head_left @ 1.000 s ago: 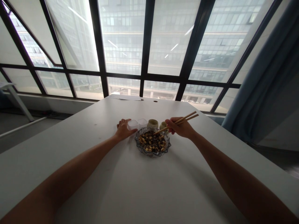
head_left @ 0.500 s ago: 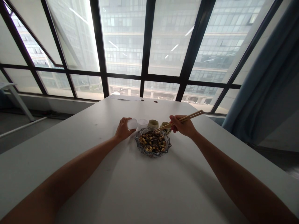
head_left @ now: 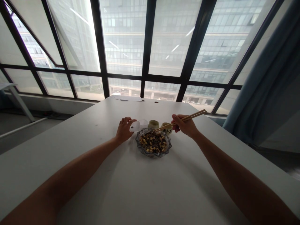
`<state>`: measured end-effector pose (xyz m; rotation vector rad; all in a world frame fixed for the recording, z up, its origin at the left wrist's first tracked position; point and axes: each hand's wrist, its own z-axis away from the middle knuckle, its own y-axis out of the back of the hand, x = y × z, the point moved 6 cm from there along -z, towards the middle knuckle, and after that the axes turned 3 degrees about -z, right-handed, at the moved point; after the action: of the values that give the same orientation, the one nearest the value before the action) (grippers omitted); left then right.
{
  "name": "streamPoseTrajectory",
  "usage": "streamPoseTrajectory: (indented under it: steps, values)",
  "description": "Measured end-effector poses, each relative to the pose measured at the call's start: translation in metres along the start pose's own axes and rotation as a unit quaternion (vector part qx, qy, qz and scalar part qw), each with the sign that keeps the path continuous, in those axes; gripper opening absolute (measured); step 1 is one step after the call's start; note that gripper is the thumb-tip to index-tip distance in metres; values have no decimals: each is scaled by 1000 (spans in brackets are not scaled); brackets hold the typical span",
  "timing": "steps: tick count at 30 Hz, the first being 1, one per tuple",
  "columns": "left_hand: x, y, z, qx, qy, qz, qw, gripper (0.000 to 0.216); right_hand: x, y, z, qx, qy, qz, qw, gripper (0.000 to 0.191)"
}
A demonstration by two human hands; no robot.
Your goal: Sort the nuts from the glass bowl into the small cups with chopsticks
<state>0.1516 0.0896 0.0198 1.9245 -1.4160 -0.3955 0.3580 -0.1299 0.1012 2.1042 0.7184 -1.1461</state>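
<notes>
My left hand is closed on a small clear plastic cup, holding it by its side, left of the bowl. A small dark spot shows in or on that cup; what it is I cannot make out. My right hand grips a pair of wooden chopsticks. They slope down to the left, and their tips reach the far part of a scalloped glass bowl. Mixed nuts and dark seeds fill the bowl. Whether the tips pinch anything cannot be told.
Behind the bowl stand another clear plastic cup, a pale green cup and a cup with dark lettering. All rest on a white table. Papers lie at its far edge, by the windows. A blue curtain hangs at right.
The chopsticks' tips have shifted slightly left over the bowl. My left hand has tilted its plastic cup a little, and a dark spot now shows there.
</notes>
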Motion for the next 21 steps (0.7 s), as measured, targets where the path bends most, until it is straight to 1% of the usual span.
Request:
streamPoseTrajectory:
  steps: [8,12,17,21]
  values:
    - [-1,3,-1,3,18,-14,1000,53,4,1,0,-10,0,11,1000,60]
    - [0,2,-1,-8,17,-18,1000,54,5,1,0,-14,4,18,1000,59]
    - [1,3,-1,-8,13,-25,1000,54,2,2,0,-9,30,7,999,58]
    - [2,3,-1,-6,6,-33,999,54,3,3,-2,-1,24,-2,1000,60]
